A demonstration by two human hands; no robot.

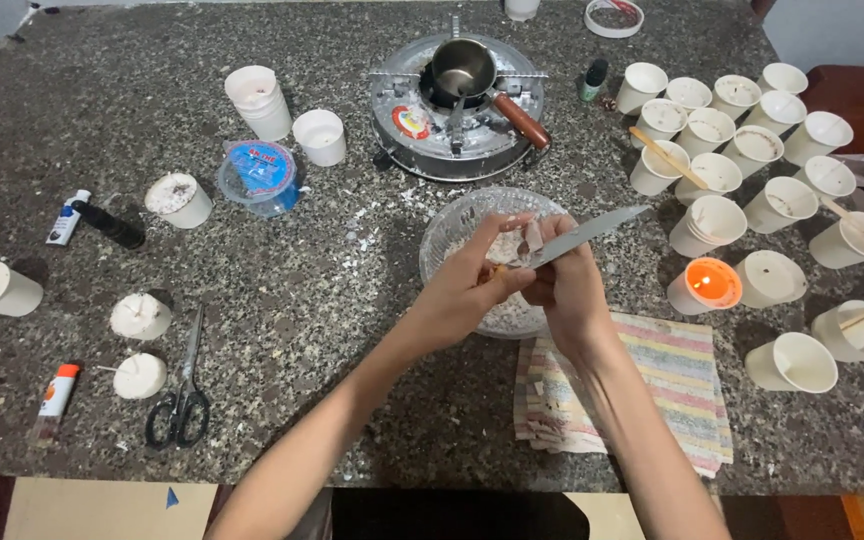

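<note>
My right hand point(567, 285) grips a knife point(592, 232). My left hand point(477, 280) pinches a wax piece point(530, 238) over the glass bowl point(452, 222).

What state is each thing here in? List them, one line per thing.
knife: held in right hand, blade over bowl
wax piece: pinched by left hand
glass bowl: holds white shavings
orange candle: lit
saucepan: on stove
scissors: closed, lying flat
striped cloth: folded
</note>
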